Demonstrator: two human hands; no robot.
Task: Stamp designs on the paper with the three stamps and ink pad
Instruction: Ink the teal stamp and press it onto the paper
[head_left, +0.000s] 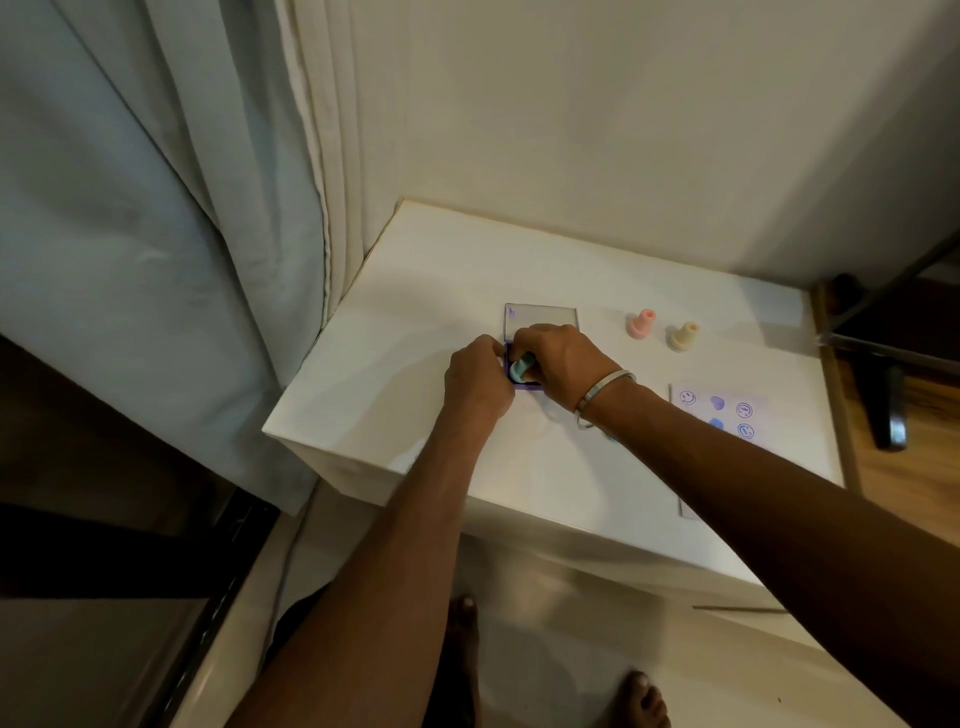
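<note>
Teal stamp (519, 369) on purple ink pad (524, 385)

left hand (475, 376): fingers curled, arm extended | right hand (558, 364): fingers closed, touching left hand

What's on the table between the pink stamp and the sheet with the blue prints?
Only the cream stamp, just right of the pink stamp. Below them, bare white table runs to the paper, as the head camera shows.
</note>
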